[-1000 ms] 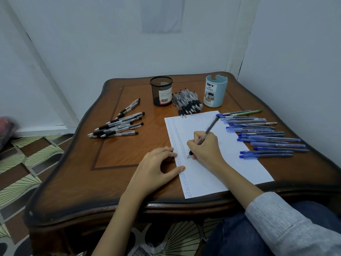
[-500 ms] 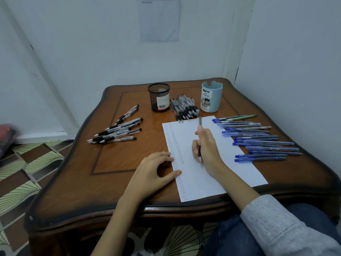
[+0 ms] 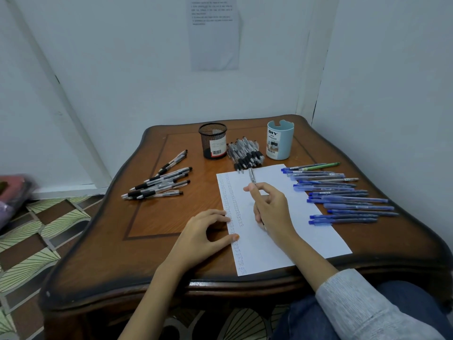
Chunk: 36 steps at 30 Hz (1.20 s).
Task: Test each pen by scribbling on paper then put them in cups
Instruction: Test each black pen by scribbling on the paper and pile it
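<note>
The right hand (image 3: 270,209) grips a clear-barrelled pen with a black grip (image 3: 252,176) over the white scribbled sheet of paper (image 3: 308,231), while the left hand (image 3: 199,238), fingers relaxed and holding nothing, presses the sheet's left edge, near a black mesh cup (image 3: 212,141) and a pale blue plastic cup (image 3: 279,141).

From the right hand (image 3: 269,209), holding a pen (image 3: 252,176), the way over the paper (image 3: 269,246) to the blue cup (image 3: 280,139) at 12 o'clock is open. Towards 11 o'clock a heap of black pens (image 3: 245,153) crowds the gap between it and the mesh cup (image 3: 212,141). At 3 o'clock a row of blue pens (image 3: 343,195) covers the table (image 3: 380,241). The left hand (image 3: 201,238) sits at 8 o'clock; at 9 o'clock the wood is bare.
</note>
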Motion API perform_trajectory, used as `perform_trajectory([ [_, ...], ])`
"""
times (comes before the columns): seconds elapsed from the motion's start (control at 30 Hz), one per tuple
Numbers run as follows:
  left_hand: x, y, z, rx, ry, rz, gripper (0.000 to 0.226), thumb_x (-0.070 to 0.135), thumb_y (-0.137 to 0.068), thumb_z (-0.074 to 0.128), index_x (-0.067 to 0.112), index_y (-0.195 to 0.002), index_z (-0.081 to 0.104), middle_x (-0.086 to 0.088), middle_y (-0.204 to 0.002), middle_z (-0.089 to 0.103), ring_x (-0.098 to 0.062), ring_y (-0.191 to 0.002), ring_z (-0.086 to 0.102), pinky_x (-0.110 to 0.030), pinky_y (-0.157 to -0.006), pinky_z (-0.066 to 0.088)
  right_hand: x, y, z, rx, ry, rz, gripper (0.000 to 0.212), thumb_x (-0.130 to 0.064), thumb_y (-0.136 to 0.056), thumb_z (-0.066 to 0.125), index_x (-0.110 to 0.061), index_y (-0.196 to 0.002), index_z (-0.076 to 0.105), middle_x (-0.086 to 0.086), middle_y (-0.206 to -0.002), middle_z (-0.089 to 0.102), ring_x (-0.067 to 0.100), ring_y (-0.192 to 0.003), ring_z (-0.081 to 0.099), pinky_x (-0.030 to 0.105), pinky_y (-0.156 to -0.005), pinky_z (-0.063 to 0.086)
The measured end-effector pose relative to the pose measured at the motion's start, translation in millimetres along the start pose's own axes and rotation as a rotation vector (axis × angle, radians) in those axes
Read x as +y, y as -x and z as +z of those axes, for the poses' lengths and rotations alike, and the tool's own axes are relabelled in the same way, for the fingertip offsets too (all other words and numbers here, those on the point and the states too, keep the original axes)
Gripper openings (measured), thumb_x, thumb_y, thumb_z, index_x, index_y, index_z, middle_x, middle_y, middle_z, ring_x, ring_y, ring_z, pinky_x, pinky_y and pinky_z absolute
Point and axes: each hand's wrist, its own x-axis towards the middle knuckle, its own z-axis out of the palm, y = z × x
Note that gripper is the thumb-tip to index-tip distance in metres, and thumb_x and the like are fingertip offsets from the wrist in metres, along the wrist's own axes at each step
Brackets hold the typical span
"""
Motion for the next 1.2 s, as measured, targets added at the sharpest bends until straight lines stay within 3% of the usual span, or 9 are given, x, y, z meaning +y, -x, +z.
perform_trajectory([
  [0.17, -0.9, -9.4, -8.7, -0.074, 0.061, -0.035, 0.046, 0.060, -0.073, 0.067, 0.035, -0.111, 0.066, 0.027, -0.119, 0.052, 0.008, -0.115, 0.045, -0.022, -0.098, 0.040, 1.1, -3.0, 1.2, -0.051, -0.021, 0.087, 0.018, -0.030, -0.100, 0.047, -0.020, -0.108, 0.060, 0.008, -0.058, 0.053, 0.007, -0.042, 0.043, 0.016, -0.041, 0.038],
  [0.27, -3.2, -16.6, -10.6, -0.053, 0.031, -0.036, 0.038, 0.048, -0.079, 0.069, 0.031, -0.113, 0.065, 0.023, -0.118, 0.055, 0.007, -0.112, 0.047, -0.018, -0.096, 0.040, -0.7, -7.3, 1.1, -0.112, -0.164, 0.223, 0.029, -0.012, -0.099, 0.037, -0.017, -0.116, 0.060, 0.009, -0.080, 0.059, 0.011, -0.057, 0.051, 0.020, -0.047, 0.042],
  [0.37, -7.0, -26.0, -8.6, 0.017, -0.016, -0.051, 0.037, 0.047, -0.083, 0.067, 0.029, -0.115, 0.064, 0.019, -0.123, 0.055, 0.006, -0.113, 0.046, -0.019, -0.098, 0.040, -6.3, -16.2, -1.4, -0.130, -0.145, 0.280, 0.030, -0.012, -0.097, 0.043, -0.024, -0.117, 0.062, 0.006, -0.099, 0.059, 0.016, -0.071, 0.054, 0.023, -0.057, 0.047],
  [0.5, -10.4, -35.9, -5.8, 0.001, 0.013, -0.128, 0.048, 0.054, -0.082, 0.064, 0.032, -0.124, 0.057, 0.013, -0.142, 0.045, -0.002, -0.132, 0.036, -0.030, -0.111, 0.032, -8.7, -39.3, -11.0, -0.138, 0.035, 0.174, 0.043, -0.016, -0.097, 0.055, -0.018, -0.139, 0.048, 0.001, -0.086, 0.057, 0.012, -0.068, 0.055, 0.015, -0.061, 0.050],
  [0.7, -16.7, -37.2, -2.8, -0.020, 0.017, -0.136, 0.055, 0.059, -0.080, 0.063, 0.036, -0.129, 0.052, 0.017, -0.148, 0.038, 0.001, -0.139, 0.027, -0.033, -0.116, 0.027, -13.3, -101.3, -19.2, 0.058, 0.147, 0.053, 0.014, -0.011, -0.079, 0.077, -0.011, -0.092, 0.075, 0.002, -0.085, 0.071, 0.017, -0.083, 0.066, 0.034, -0.085, 0.056],
  [0.8, -18.5, -36.7, -2.0, 0.006, 0.030, -0.117, 0.056, 0.060, -0.079, 0.063, 0.037, -0.128, 0.053, 0.020, -0.147, 0.038, 0.006, -0.137, 0.026, -0.026, -0.114, 0.025, -15.9, -132.5, -14.7, 0.128, 0.290, 0.026, 0.016, -0.008, -0.080, 0.075, -0.003, -0.096, 0.074, 0.005, -0.085, 0.068, 0.009, -0.075, 0.059, 0.025, -0.076, 0.051],
  [0.87, -19.3, -36.5, -1.4, 0.015, 0.032, -0.112, 0.056, 0.062, -0.078, 0.063, 0.039, -0.128, 0.052, 0.023, -0.146, 0.037, 0.010, -0.135, 0.024, -0.021, -0.111, 0.023, -13.3, -153.2, -10.8, 0.162, 0.415, 0.002, 0.016, -0.005, -0.082, 0.072, 0.001, -0.097, 0.074, 0.009, -0.087, 0.069, 0.014, -0.080, 0.061, 0.022, -0.076, 0.046],
  [1.07, -22.3, -38.1, -1.7, 0.009, 0.041, -0.126, 0.061, 0.070, -0.073, 0.059, 0.043, -0.128, 0.051, 0.033, -0.142, 0.032, 0.015, -0.134, 0.019, -0.022, -0.114, 0.020, 9.4, -200.4, -1.3, 0.268, 0.653, -0.028, 0.009, -0.007, -0.086, 0.069, -0.001, -0.090, 0.074, 0.013, -0.092, 0.072, 0.023, -0.088, 0.065, 0.030, -0.077, 0.053],
  [1.2, -22.1, -38.8, -2.4, 0.002, 0.047, -0.129, 0.062, 0.073, -0.070, 0.057, 0.046, -0.126, 0.050, 0.037, -0.140, 0.030, 0.016, -0.134, 0.018, -0.023, -0.115, 0.020, 22.6, -211.0, 1.4, 0.189, 0.701, -0.043, 0.013, -0.008, -0.089, 0.065, -0.001, -0.085, 0.075, 0.012, -0.094, 0.073, 0.022, -0.089, 0.064, 0.030, -0.073, 0.049],
])
